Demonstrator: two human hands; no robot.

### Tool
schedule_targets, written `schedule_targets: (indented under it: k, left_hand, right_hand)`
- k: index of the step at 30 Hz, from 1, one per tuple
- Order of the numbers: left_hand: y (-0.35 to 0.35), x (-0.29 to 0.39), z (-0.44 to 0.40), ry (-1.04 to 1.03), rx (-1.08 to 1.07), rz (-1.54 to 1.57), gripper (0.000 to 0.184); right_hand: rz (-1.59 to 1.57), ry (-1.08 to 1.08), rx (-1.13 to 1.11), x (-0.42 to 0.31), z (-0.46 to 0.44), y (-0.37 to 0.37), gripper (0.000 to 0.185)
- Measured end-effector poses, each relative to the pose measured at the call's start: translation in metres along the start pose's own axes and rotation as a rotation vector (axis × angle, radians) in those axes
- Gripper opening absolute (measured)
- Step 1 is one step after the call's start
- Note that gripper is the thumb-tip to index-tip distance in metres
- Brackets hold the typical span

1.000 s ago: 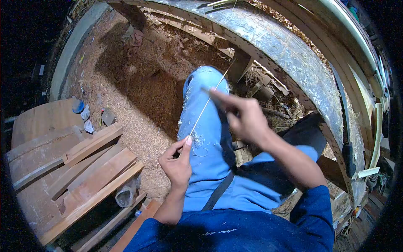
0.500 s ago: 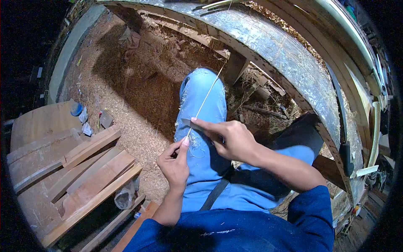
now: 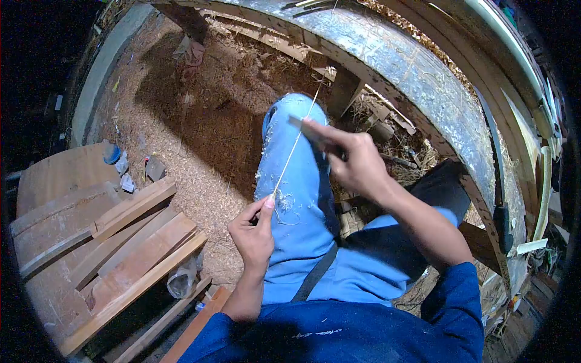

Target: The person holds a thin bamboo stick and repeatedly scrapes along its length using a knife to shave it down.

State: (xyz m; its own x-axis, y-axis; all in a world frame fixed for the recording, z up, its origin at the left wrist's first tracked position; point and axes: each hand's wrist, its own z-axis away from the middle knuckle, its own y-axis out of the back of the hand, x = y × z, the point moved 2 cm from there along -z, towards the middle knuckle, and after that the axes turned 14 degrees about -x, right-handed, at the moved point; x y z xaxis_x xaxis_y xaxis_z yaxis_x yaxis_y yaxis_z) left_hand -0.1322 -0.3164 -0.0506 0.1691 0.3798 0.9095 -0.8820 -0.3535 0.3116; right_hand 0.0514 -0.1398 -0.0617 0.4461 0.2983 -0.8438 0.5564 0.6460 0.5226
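Note:
A thin pale strip (image 3: 288, 160), like split cane or bamboo, runs slantwise over the jeans-covered knee (image 3: 295, 106). My left hand (image 3: 253, 235) pinches its near end between thumb and fingertips, just above the thigh. Farther along, my right hand (image 3: 358, 162) grips a knife (image 3: 295, 121) whose blade lies at the strip near the knee; the handle is mostly hidden in the fingers and slightly blurred. Fine curled shavings (image 3: 287, 202) cling to the jeans beside the left fingertips.
Wooden planks (image 3: 142, 260) are stacked on a bench at the left, near a blue cap (image 3: 111, 153). A worn curved tabletop (image 3: 393, 66) arcs from the top to the right. Wood shavings (image 3: 187, 175) cover the floor.
My right hand and the knife have moved away from my left hand, up along the strip toward the knee. The left hand stays nearly in place, still pinching.

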Motion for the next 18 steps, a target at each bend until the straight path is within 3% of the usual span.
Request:
schedule_targets:
  k: [3,5,8,12,13,15,17,18]
  left_hand:
    - [-0.002,0.002,-0.004,0.004,-0.006,0.015,0.02]
    - [0.0,0.003,-0.005,0.0,-0.003,0.001,0.019]
    - [0.0,0.003,-0.002,-0.029,-0.004,-0.017,0.019]
    - [-0.002,0.001,-0.004,-0.011,-0.015,0.034,0.019]
    - [-0.002,0.001,-0.005,-0.02,-0.013,0.026,0.018]
    - [-0.002,0.002,-0.005,-0.029,-0.008,0.015,0.019]
    - [-0.001,0.002,-0.003,-0.03,-0.012,0.002,0.019]
    - [-0.001,0.004,-0.002,-0.028,-0.008,0.003,0.018]
  right_hand:
    - [-0.007,-0.007,-0.266,-0.025,0.021,-0.019,0.073]
    - [0.038,0.057,-0.252,-0.027,0.024,-0.023,0.071]
    - [-0.025,-0.031,0.01,-0.007,0.001,0.003,0.074]
    - [0.017,-0.042,-0.285,-0.029,0.02,-0.015,0.077]
    - [0.062,0.037,-0.246,-0.034,0.028,-0.023,0.079]
    - [0.023,-0.04,-0.275,-0.026,0.02,-0.017,0.079]
    - [0.019,-0.047,-0.013,-0.005,0.005,-0.001,0.074]
    - [0.028,-0.024,-0.015,-0.009,0.008,0.001,0.074]
